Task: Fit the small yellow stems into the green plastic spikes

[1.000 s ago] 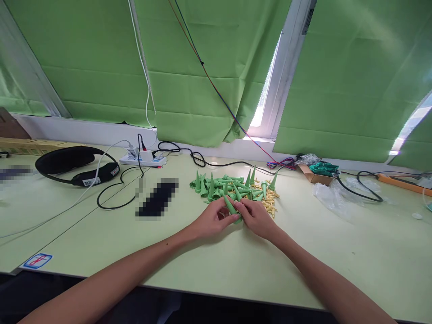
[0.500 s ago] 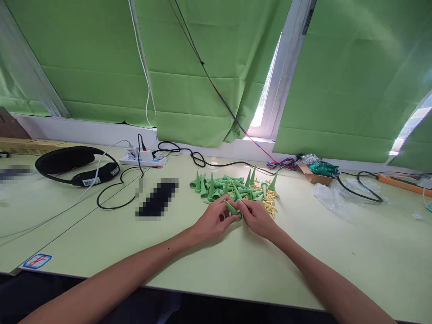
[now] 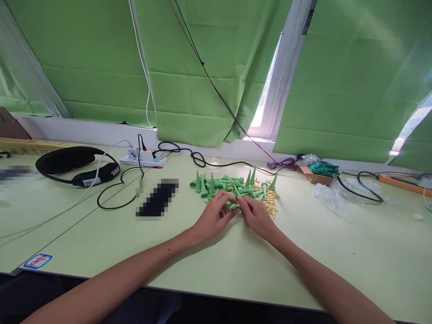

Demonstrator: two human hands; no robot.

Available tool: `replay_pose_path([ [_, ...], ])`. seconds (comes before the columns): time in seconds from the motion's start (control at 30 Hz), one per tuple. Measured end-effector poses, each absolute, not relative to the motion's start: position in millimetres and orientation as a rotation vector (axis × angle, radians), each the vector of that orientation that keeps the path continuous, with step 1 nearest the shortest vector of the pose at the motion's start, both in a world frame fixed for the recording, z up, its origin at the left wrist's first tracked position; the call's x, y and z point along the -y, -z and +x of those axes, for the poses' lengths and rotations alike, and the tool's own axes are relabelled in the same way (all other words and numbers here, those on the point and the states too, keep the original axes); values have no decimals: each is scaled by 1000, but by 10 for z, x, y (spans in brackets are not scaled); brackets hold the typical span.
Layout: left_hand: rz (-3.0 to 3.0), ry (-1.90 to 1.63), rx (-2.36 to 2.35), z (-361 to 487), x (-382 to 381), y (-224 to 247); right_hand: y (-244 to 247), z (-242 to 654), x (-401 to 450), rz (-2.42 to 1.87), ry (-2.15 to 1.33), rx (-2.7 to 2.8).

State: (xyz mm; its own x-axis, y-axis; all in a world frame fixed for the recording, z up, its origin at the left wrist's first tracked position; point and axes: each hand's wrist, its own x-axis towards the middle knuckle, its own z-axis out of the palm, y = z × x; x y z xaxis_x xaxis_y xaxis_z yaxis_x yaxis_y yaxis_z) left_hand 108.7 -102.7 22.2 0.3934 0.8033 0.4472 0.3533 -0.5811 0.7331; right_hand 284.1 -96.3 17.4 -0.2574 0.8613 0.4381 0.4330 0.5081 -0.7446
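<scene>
Green cone in hand, just in front of the pile

Nearest, on the near side of the cone pile (image 3: pixel 219 183), the left hand (image 3: pixel 212 218) is holding a green cone (image 3: pixel 232 206) in curled fingers. The right hand (image 3: pixel 257 217) is meeting it, its fingertips pinching narrow beside a small yellow bit (image 3: pixel 238 205); whether they are gripping it, I cannot tell. Yellow pieces (image 3: pixel 271 208) are lying scattered at the pile's right side. Left of the pile, a blurred dark object (image 3: pixel 157 198) is resting on the table (image 3: pixel 216 265), with a black headset (image 3: pixel 96 174) sitting farther left. Beyond the pile, a black cable (image 3: pixel 232 163) is snaking along the wall. To its right, an open cardboard box (image 3: pixel 317 177) is holding green wrapping (image 3: pixel 324 168), and behind everything green blinds (image 3: pixel 202 99) are hanging.
</scene>
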Motion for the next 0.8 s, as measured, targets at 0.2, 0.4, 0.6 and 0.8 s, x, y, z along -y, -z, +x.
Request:
replay_pose_path([
  [0.2, 1874, -1145, -1078, 1089, 1013, -218, -213, 2847, 979, -1072, -675, 1787],
  [0.4, 1572, -980, -958, 1120, 971, -202, -220, 2851, 995, -993, -784, 1697],
  [0.6, 1359, -830, -823, 1146, 1006, -297, -217, 2849, 1012, -949, -837, 1711],
  [0.8, 1362, -802, -763, 1128, 1004, -280, -219, 2851, 1012, -920, -861, 1753],
])
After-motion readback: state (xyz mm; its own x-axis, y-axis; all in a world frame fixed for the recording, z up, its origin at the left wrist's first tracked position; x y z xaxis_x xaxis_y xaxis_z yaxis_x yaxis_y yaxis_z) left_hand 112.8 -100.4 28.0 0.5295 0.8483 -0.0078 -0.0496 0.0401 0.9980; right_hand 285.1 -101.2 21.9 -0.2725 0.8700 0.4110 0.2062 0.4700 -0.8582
